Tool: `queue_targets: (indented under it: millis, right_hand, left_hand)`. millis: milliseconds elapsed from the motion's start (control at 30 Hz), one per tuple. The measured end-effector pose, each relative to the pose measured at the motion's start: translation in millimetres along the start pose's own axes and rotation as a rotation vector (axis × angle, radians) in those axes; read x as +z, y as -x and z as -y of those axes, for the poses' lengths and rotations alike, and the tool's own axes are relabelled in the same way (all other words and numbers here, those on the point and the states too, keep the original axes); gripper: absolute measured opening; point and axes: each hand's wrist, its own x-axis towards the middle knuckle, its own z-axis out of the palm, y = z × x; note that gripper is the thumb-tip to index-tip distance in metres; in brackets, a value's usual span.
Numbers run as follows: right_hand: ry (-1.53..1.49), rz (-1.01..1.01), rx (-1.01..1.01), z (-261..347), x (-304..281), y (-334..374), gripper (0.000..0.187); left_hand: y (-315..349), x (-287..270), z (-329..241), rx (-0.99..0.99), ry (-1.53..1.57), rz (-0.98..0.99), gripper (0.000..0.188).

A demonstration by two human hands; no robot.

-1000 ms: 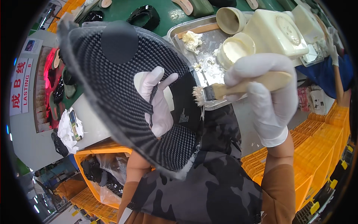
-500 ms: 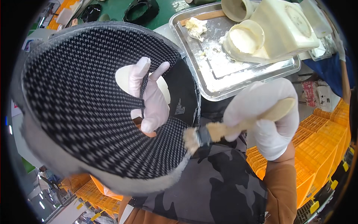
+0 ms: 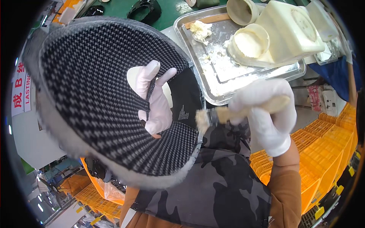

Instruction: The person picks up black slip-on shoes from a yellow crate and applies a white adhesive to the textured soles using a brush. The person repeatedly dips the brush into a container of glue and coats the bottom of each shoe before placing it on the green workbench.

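A large curved piece (image 3: 95, 87) with black-and-grey houndstooth lining and a fuzzy grey edge fills the left half, shaped like a wide brim around a central opening. My white-gloved left hand (image 3: 159, 108) reaches through that opening, its fingers on both sides of a narrow houndstooth strip, gripping the piece; one fingertip is bare. The rest of this hand is hidden behind the lining. In my white-gloved right hand (image 3: 266, 110) is a wooden-handled brush (image 3: 232, 114), its grey-banded, crusted bristles close to the piece's right edge, where a black inner panel (image 3: 186, 97) shows.
A metal tray (image 3: 213, 89) at the upper right is smeared with white paste. It holds a cut-open white jug (image 3: 289, 34), a cup of paste (image 3: 249, 41), another cup (image 3: 241, 11) and a crumpled lump (image 3: 200, 32). Orange crates (image 3: 323, 152) stand right.
The houndstooth piece has shifted right and slightly up with my left hand in it. My right hand has tilted a little, and the brush's bristles have moved slightly right and up.
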Motion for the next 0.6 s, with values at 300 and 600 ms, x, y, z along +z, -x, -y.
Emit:
queue_targets:
  millis: [300, 600]
  right_hand:
    - [0.158, -0.027, -0.318, -22.4, -3.3, -33.2, 0.017]
    - [0.156, -0.049, -0.285, -32.7, -2.4, -37.9, 0.016]
  left_hand:
    - [12.9, 1.8, -2.0, -0.309, -0.021, -0.197, 0.084]
    - [15.1, -3.9, -0.5, -0.316, 0.274, -0.233, 0.073]
